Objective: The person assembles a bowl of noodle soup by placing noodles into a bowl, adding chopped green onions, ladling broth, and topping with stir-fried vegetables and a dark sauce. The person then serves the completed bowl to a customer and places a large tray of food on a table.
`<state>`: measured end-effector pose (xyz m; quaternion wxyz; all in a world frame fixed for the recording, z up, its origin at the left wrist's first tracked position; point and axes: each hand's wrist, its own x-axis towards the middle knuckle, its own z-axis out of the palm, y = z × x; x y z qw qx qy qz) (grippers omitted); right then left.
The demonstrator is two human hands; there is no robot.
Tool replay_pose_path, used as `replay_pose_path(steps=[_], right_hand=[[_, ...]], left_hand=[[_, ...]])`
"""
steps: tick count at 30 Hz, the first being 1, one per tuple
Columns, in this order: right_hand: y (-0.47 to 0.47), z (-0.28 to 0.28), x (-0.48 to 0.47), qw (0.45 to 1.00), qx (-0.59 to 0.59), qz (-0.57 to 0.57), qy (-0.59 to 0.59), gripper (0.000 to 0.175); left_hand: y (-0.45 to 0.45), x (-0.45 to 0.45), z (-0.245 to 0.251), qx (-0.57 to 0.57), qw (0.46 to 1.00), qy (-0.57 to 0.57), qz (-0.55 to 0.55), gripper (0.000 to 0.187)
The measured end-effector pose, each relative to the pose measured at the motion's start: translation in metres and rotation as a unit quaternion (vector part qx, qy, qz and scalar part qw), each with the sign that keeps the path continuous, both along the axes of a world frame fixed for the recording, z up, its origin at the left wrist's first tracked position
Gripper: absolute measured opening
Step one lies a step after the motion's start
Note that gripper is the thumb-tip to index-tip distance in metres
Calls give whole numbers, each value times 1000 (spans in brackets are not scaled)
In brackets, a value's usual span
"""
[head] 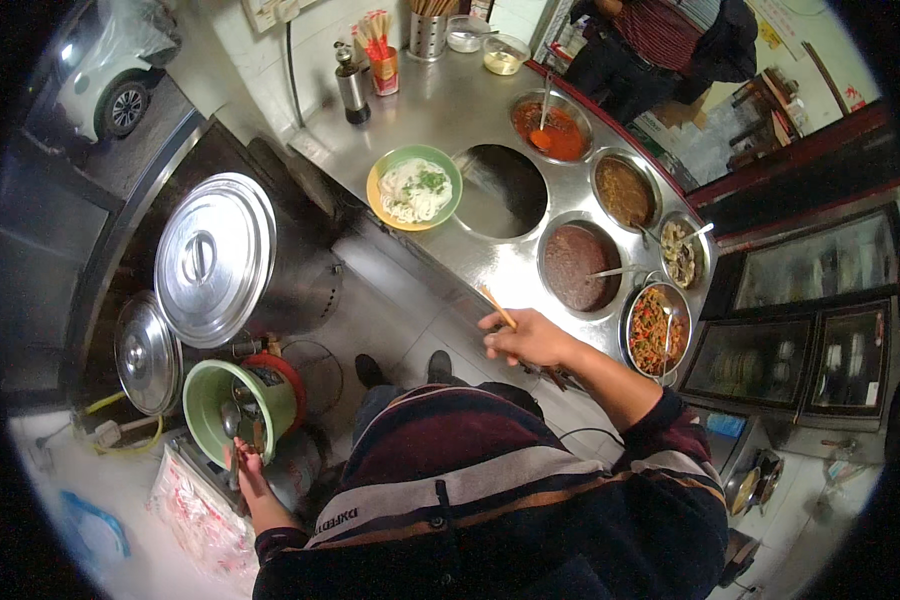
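Note:
My right hand [529, 339] is closed around wooden chopsticks [499, 306] beside the steel counter's front edge. The tips stick out past my fingers towards the counter. My left hand [247, 459] is at the near rim of a pale green bucket [197, 401], closed on what looks like the handle of a metal utensil. A metal ladle bowl [230, 420] shows inside the bucket; whether it belongs to that handle is unclear. On the counter's left edge sits a green and yellow bowl [375, 202] of white noodles [414, 196] topped with chopped green herbs.
The steel counter [465, 259] holds an open round well [506, 191], red chili sauce [562, 131], brown sauces [579, 262] and a pan of vegetables [652, 334]. Lidded steel pots [216, 259] stand left. A person [649, 45] is beyond the counter. A plastic bag [202, 499] lies below the bucket.

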<state>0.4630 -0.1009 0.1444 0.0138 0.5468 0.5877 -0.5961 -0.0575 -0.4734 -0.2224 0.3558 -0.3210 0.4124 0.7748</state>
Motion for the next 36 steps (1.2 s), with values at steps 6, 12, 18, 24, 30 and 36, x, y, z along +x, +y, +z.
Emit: replay_pose_path(steps=[6, 12, 18, 24, 30, 36], right_hand=[[2, 4, 59, 995, 7, -104, -8, 38], [34, 5, 88, 991, 56, -118, 3, 37], [148, 11, 88, 981, 148, -115, -57, 36], [303, 1, 78, 941, 264, -191, -93, 28], [461, -17, 110, 868, 366, -158, -297, 28], [606, -80, 133, 793, 442, -115, -403, 27]], left_hand=[[-9, 25, -31, 262, 958, 37, 111, 44], [-2, 42, -3, -35, 981, 57, 184, 35], [97, 80, 51, -92, 970, 168, -146, 22], [236, 59, 82, -313, 789, 474, -232, 32], [349, 54, 142, -370, 638, 557, -383, 35], [494, 115, 191, -110, 699, 442, -552, 37]])
